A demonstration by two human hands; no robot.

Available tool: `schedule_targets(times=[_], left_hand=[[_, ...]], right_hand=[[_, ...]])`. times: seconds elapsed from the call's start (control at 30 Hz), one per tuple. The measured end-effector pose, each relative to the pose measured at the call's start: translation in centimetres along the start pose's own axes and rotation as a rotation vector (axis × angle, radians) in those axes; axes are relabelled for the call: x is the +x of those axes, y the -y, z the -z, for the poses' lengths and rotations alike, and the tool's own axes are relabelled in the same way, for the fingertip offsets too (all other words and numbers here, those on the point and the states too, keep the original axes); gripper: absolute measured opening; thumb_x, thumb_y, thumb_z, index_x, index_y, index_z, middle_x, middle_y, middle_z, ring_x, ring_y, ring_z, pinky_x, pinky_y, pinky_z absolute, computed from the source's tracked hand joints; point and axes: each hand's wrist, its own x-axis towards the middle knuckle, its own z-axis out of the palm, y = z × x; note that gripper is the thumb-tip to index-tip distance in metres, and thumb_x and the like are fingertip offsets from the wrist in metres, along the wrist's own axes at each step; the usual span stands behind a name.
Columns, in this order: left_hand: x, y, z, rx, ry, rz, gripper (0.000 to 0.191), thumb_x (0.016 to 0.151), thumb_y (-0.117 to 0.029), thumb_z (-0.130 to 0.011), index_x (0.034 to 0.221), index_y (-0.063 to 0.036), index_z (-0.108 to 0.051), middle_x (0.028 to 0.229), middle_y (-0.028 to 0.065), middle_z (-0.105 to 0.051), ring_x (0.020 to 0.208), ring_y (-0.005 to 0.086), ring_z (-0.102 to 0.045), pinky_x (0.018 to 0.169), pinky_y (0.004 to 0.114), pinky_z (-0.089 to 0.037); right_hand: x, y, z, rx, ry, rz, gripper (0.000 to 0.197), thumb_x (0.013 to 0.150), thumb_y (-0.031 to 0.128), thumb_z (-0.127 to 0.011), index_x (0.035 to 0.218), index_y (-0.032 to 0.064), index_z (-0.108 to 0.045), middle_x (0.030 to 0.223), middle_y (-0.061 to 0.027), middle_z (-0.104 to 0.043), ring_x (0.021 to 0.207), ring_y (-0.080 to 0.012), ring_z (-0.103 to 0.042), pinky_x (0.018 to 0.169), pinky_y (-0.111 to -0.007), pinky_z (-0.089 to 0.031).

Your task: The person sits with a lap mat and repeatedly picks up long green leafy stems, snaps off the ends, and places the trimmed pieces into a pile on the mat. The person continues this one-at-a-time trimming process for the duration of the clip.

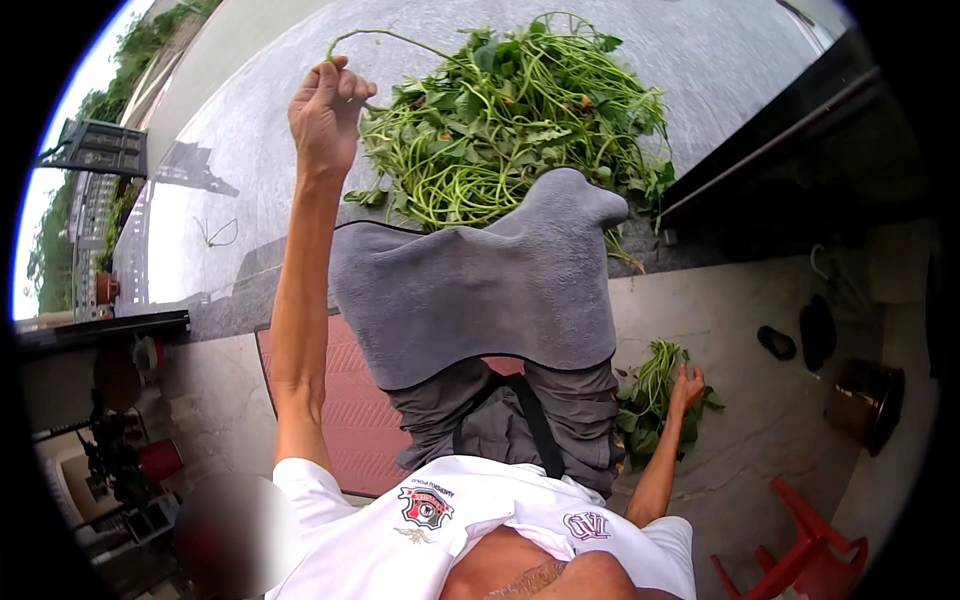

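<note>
A large heap of leafy green vine stems (517,127) lies on the grey floor in front of my knees. My left hand (330,97) is raised at the heap's left side, its fingers pinching one long vine stem (390,32) that arcs over to the heap. A grey cloth (480,292) covers my knees. Low on the right, my right hand (688,388) is beside a smaller bunch of leafy stems (652,405) on the pale floor; whether its fingers hold any stem I cannot tell.
A red mat (360,420) lies under me. Dark footwear (817,330), a shiny round metal container (866,405) and a red plastic chair (817,555) stand at the right. A dark panel (795,142) rises at the upper right. A thin stem (217,234) lies on the floor at the left.
</note>
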Motion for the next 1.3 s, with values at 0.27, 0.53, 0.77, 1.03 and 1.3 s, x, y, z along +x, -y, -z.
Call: schedule_targets(times=[0.27, 0.53, 0.77, 1.03, 1.3], left_hand=[[-4.6, -14.1, 8.5, -0.094, -0.012, -0.091, 0.024, 0.106, -0.023, -0.06, 0.108, -0.0002, -0.066, 0.068, -0.0014, -0.052, 0.071, 0.0167, -0.056, 0.079, 0.037, -0.047], [-9.7, -7.7, 14.3, 0.446, 0.152, 0.352, 0.02, 0.109, -0.02, -0.055, 0.103, -0.002, -0.063, 0.076, -0.0001, -0.059, 0.068, 0.0101, -0.057, 0.066, 0.027, -0.05], [-8.4, 1.2, 18.4, 0.486, -0.019, 0.187, 0.018, 0.108, -0.016, -0.054, 0.105, -0.0016, -0.064, 0.077, 0.0001, -0.062, 0.073, 0.0099, -0.062, 0.073, 0.027, -0.053], [-4.7, -16.2, 18.6, -0.209, -0.022, -0.295, 0.019, 0.108, -0.014, -0.053, 0.108, 0.0021, -0.063, 0.073, -0.0007, -0.048, 0.072, 0.0132, -0.049, 0.081, 0.03, -0.042], [-8.1, -24.3, 26.7, -0.608, -0.054, -0.296, 0.007, 0.098, -0.002, -0.058, 0.098, 0.0048, -0.059, 0.065, -0.0013, -0.034, 0.06, 0.0133, -0.034, 0.069, 0.031, -0.033]], right_hand=[[1.2, -0.1, -2.0, -0.203, -0.02, 0.28, 0.04, 0.091, 0.027, -0.078, 0.117, -0.0029, -0.073, 0.115, -0.0228, -0.074, 0.102, -0.0397, -0.072, 0.09, -0.049, -0.054], [3.0, 5.8, -4.3, 0.181, 0.178, 0.207, 0.026, 0.097, 0.015, -0.071, 0.113, -0.0049, -0.07, 0.092, -0.0126, -0.071, 0.076, -0.0191, -0.069, 0.058, -0.031, -0.055], [1.1, 14.9, -2.8, 0.193, 0.292, 0.387, 0.037, 0.097, 0.012, -0.07, 0.127, -0.0101, -0.063, 0.111, -0.0179, -0.071, 0.085, -0.0195, -0.072, 0.067, -0.031, -0.061], [-1.2, 13.6, -1.6, 0.293, 0.292, 0.297, 0.037, 0.097, 0.012, -0.07, 0.127, -0.0098, -0.063, 0.108, -0.0166, -0.071, 0.083, -0.0208, -0.072, 0.066, -0.033, -0.061], [-1.3, 14.1, -2.8, 0.306, 0.362, 0.276, 0.037, 0.099, 0.01, -0.067, 0.128, -0.0112, -0.062, 0.111, -0.0183, -0.071, 0.084, -0.022, -0.073, 0.067, -0.033, -0.063]])
